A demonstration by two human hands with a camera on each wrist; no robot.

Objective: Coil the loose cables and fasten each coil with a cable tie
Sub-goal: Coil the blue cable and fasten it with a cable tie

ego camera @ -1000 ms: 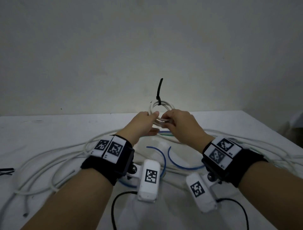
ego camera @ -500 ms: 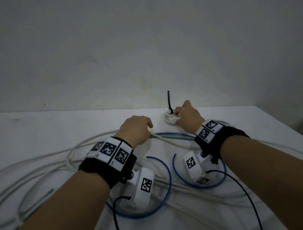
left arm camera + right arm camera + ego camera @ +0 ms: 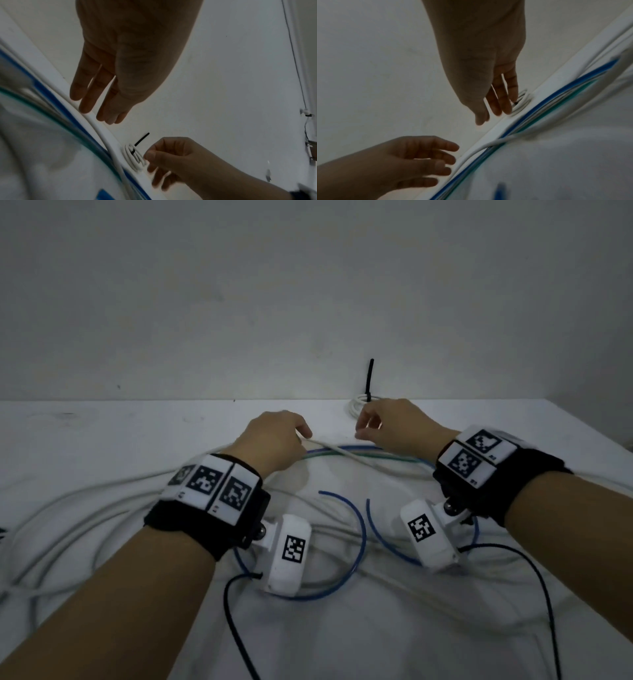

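A small white coil bound by a black cable tie lies at the table's far edge, with the tie's tail standing up. My right hand hovers just in front of it, fingers relaxed and holding nothing; the right wrist view shows its fingertips beside the coil. My left hand is open, its fingertips touching a loose white cable that runs to the right across the table. The left wrist view shows the coil and tie free of both hands.
Blue cable and green cable curve across the white table under my wrists. Big loops of white cable spread to the left. Black camera leads trail from my wrists. A wall stands right behind the table.
A second ago both hands held the tied coil up. The right hand set it down at the far edge and has let go; the left hand dropped to the loose white cable.
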